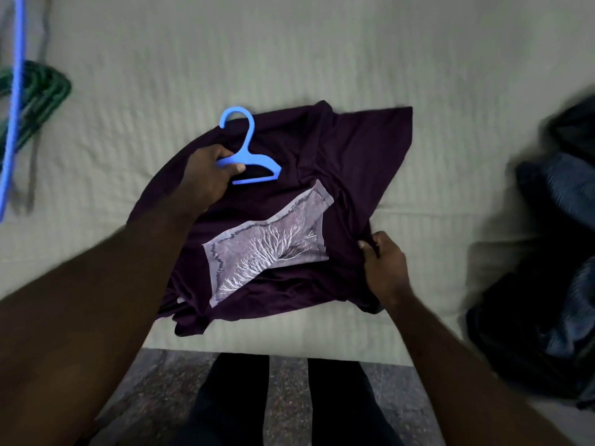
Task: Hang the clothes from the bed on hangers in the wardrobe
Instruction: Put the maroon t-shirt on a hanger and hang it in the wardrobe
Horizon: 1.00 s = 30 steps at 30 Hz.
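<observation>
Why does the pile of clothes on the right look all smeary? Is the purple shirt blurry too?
Head view: the pile of clothes at the right edge is smeared, likely motion blur. Head view, middle: the purple shirt and the blue hanger in the left hand look fairly sharp. Head view overall: the light is dim and soft, with no glare.

Left hand [208, 178] reaching forward, curled in a grip, right hand [384, 268] nearer, seemingly pinching

One head-worn wide-angle view looks steeply down, close over the bed [289, 59] edge.
</observation>
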Available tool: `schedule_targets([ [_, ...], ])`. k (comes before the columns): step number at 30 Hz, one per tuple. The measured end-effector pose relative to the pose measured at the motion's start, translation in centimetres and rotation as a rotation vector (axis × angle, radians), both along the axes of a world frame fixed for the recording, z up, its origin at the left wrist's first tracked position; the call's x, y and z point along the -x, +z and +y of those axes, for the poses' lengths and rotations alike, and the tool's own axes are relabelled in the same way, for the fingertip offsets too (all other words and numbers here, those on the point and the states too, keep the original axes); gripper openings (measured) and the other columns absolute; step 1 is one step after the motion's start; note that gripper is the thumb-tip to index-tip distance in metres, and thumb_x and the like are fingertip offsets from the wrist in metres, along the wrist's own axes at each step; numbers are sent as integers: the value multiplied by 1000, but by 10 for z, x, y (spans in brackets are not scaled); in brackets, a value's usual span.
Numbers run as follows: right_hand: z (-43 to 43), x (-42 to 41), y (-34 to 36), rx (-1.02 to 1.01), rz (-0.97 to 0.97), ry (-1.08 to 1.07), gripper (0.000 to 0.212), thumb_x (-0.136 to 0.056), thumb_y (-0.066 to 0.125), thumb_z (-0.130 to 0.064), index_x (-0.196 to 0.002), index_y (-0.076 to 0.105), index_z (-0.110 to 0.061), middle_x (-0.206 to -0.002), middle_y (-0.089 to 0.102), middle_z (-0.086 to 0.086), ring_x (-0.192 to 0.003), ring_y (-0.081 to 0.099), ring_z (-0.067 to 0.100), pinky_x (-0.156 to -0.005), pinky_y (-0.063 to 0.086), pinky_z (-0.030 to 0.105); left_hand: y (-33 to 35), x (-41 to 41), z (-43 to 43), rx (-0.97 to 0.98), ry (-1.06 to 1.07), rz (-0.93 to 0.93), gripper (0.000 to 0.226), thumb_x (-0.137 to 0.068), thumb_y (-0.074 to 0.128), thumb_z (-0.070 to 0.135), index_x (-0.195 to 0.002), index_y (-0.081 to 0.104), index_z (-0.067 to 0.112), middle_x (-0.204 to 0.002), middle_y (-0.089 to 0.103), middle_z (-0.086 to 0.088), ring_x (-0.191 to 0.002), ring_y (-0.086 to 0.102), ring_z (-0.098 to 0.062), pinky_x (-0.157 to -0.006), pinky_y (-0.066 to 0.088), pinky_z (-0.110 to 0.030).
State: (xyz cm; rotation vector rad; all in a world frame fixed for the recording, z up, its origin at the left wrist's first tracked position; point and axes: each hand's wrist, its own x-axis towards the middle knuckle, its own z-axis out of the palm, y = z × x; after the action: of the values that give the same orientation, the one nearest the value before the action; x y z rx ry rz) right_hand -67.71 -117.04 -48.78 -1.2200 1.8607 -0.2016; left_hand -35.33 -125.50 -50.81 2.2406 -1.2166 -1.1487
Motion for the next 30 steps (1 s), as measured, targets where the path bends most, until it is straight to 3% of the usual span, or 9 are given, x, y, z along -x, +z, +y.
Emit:
schedule_targets([
  [2, -8, 8, 1, -30, -4, -60, 27, -99, 53, -18, -73, 46, -18, -67, 52, -5, -61, 48, 12, -54, 36, 16, 1, -6, 0, 9, 52, 20, 12, -84, 73, 21, -89, 64, 16, -73, 59, -1, -61, 50, -11, -64, 46, -29],
  [4, -14, 11, 0, -102, -47, -114, 28, -101, 51, -22, -73, 48, -19, -68, 54, 0, -61, 50, 18, -56, 44, 26, 2, -13, 1, 24, 112, 46, 11, -84, 74, 22, -87, 64, 17, -76, 61, -3, -67, 54, -15, -71, 53, -39],
  [8, -19, 11, 6, -353, -197, -29, 26, -103, 48, -30, -99, 64, -10, -86, 69, 7, -63, 63, 18, -50, 50, 27, 4, -20, 4, 44, 136, 84, 12, -84, 74, 22, -86, 64, 17, -77, 62, -4, -69, 55, -15, -76, 55, -46],
  [11, -32, 11, 9, -269, -404, -138, 23, -98, 59, -32, -111, 68, -16, -107, 73, 0, -96, 70, 15, -82, 57, 32, 6, -18, 3, 28, 109, 81, 18, -84, 74, 28, -89, 64, 14, -75, 61, -2, -68, 54, -15, -76, 55, -45],
  [13, -48, 7, 5, -157, -485, -248, 23, -95, 64, -27, -112, 67, -13, -110, 73, 3, -104, 69, 16, -90, 55, 31, 11, -18, 2, 33, 88, 77, 28, -82, 74, 41, -88, 65, 15, -73, 60, 1, -67, 54, -14, -74, 54, -43],
  [16, -70, -10, 3, -64, -362, -263, 13, -98, 59, -23, -98, 64, -11, -93, 70, 0, -84, 66, 11, -75, 53, 22, 24, -13, -2, 3, -60, 12, 37, -82, 70, 51, -88, 67, 15, -74, 60, -1, -66, 54, -16, -67, 48, -36],
  [18, -73, -19, 0, 32, -246, -265, 25, -100, 53, -27, -85, 56, -7, -76, 57, -1, -67, 51, 9, -63, 45, 24, 30, -8, -6, 24, -95, -11, 35, -85, 69, 46, -85, 66, 11, -69, 55, -2, -62, 49, -16, -62, 43, -33],
  [23, -32, -20, 1, 69, -83, -108, 40, -101, 50, -35, -66, 42, -15, -62, 45, -3, -56, 40, 11, -53, 34, 26, 35, -17, -17, 181, 297, 101, 29, -91, 65, 33, -68, 54, 21, -61, 45, 4, -48, 40, 0, -47, 36, -17],
  [30, 37, -8, 3, 10, -50, -142, 42, -103, 42, -40, -65, 48, -21, -65, 56, -4, -61, 50, 8, -60, 35, 28, 28, -30, -8, 171, 354, 94, 28, -84, 68, 43, -66, 59, 24, -61, 51, 7, -59, 45, -10, -62, 45, -32],
])
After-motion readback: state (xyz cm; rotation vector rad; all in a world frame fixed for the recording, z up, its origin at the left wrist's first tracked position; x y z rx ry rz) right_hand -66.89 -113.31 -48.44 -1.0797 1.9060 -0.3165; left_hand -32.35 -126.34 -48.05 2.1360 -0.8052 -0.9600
